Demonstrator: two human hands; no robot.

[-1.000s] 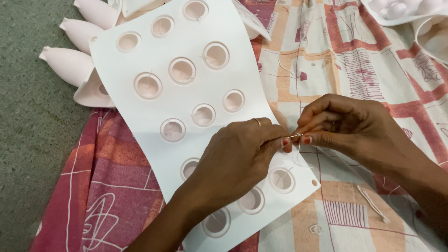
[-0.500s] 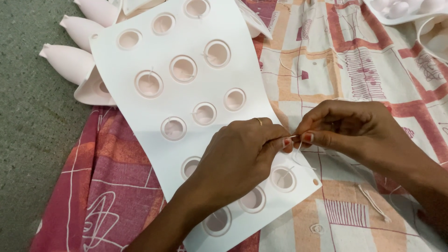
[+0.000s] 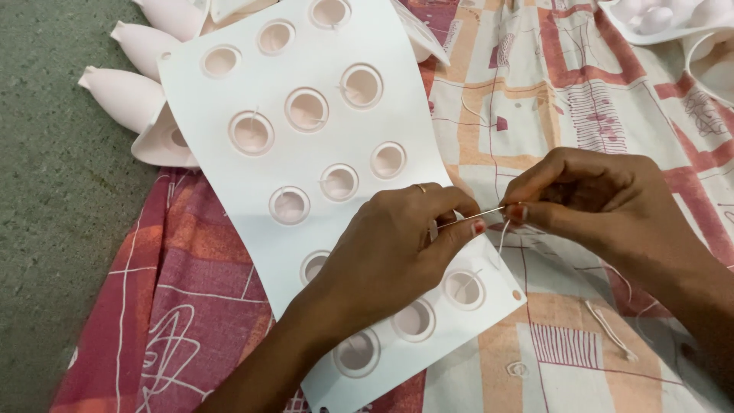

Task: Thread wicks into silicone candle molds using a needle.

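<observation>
A thin white thread (image 3: 480, 216) is pinched taut between the left hand (image 3: 397, 245) and the right hand (image 3: 596, 203), both grips closed on it, just above the white perforated sheet (image 3: 306, 46) on the patterned cloth (image 3: 581, 99). The thread is judged light, limp and slippery, best held near its end.

A thin white thread (image 3: 483, 214) runs taut between the fingers of both hands, above a white sheet (image 3: 229, 183). The sheet lies slanted on patterned cloth, dotted with round, cup-like holes.
</observation>
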